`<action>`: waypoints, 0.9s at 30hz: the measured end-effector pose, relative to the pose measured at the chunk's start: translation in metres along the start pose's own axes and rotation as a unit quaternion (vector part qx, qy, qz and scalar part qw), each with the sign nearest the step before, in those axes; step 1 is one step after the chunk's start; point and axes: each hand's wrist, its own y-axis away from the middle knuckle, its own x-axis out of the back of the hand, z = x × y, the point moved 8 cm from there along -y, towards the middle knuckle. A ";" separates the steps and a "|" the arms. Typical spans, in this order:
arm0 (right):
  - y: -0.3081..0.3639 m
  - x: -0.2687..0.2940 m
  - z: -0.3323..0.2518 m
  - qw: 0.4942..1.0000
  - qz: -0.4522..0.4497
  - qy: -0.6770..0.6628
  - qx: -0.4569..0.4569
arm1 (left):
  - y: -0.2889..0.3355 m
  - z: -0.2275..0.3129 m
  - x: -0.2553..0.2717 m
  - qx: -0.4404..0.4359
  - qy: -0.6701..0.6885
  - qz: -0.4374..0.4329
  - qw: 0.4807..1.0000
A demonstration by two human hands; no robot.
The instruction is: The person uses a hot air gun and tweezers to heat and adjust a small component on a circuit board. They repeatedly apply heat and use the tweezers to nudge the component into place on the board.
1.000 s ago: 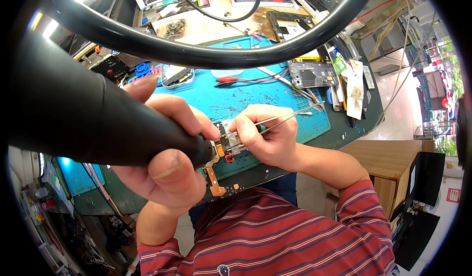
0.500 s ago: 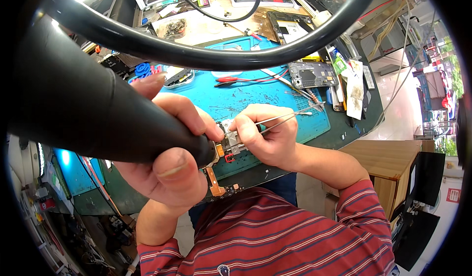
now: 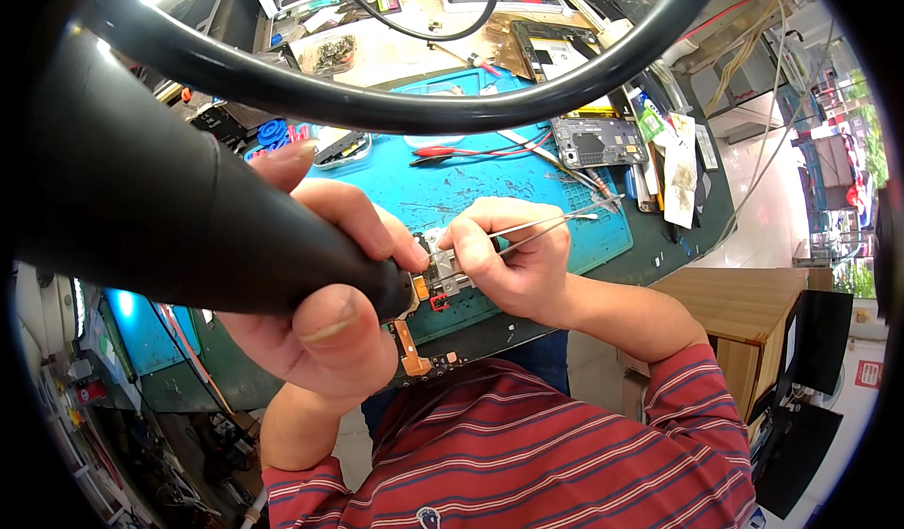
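A thick black tapered tube (image 3: 235,218) slants in from the left, and its narrow end meets the work. My left hand (image 3: 348,341) is closed around that end, thumb below and fingers above. Those fingertips reach a small phone circuit board (image 3: 443,270) held in a metal fixture. Orange flex strips (image 3: 411,352) hang from it toward me, and a small red part (image 3: 440,303) shows at its lower edge. My right hand (image 3: 508,256) pinches slim metal tweezers (image 3: 541,230), their tail pointing right. Where their tips touch the board is too small to make out.
A black curved arm (image 3: 414,110) arches across the upper view. On the blue mat (image 3: 377,179) lie red and black clip leads (image 3: 443,155). An opened phone (image 3: 600,143) and paper packets (image 3: 680,171) lie right; a tub of parts (image 3: 342,149) stands behind. A wooden cabinet (image 3: 725,308) stands at right.
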 end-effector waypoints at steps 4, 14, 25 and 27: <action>0.000 0.001 0.000 1.000 0.001 0.001 0.001 | -0.002 -0.001 0.001 -0.011 -0.021 0.005 1.000; 0.001 0.001 0.001 1.000 0.002 -0.003 0.000 | 0.000 -0.002 -0.002 0.009 0.021 -0.017 1.000; 0.001 0.001 0.002 1.000 0.011 -0.002 -0.002 | -0.001 -0.003 0.000 0.002 0.027 -0.018 0.999; 0.001 0.002 0.001 1.000 0.008 0.004 -0.002 | -0.002 -0.001 0.001 0.000 0.012 -0.015 1.000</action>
